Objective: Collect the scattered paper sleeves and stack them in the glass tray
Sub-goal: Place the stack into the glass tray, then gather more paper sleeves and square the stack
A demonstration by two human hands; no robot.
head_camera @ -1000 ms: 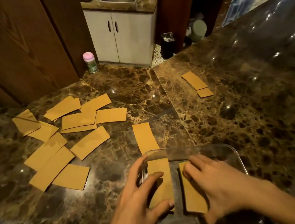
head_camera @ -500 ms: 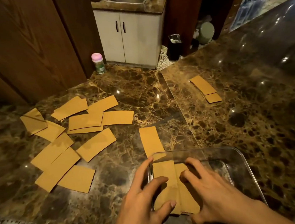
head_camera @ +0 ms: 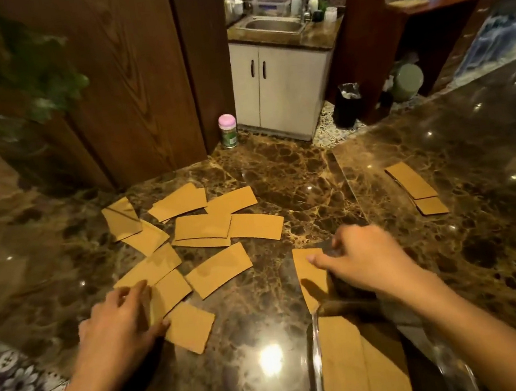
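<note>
Whereas both hands were pressing sleeves flat inside the glass tray (head_camera: 316, 366) a second ago, they have now left it — two sleeves lie there. The left hand (head_camera: 120, 326) spreads open over the scattered paper sleeves (head_camera: 202, 231) on the counter (head_camera: 266, 330); the right hand (head_camera: 361, 257), fingers loose, touches a lone sleeve (head_camera: 308, 273) just beyond the tray — nothing gripped yet.

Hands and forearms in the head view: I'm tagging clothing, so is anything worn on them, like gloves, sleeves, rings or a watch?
Nothing worn shows. The left hand and right hand are bare, without gloves, and both forearms are uncovered to the frame's edge. No ring, watch or bracelet is visible, though the picture is dim and slightly blurred.
</note>
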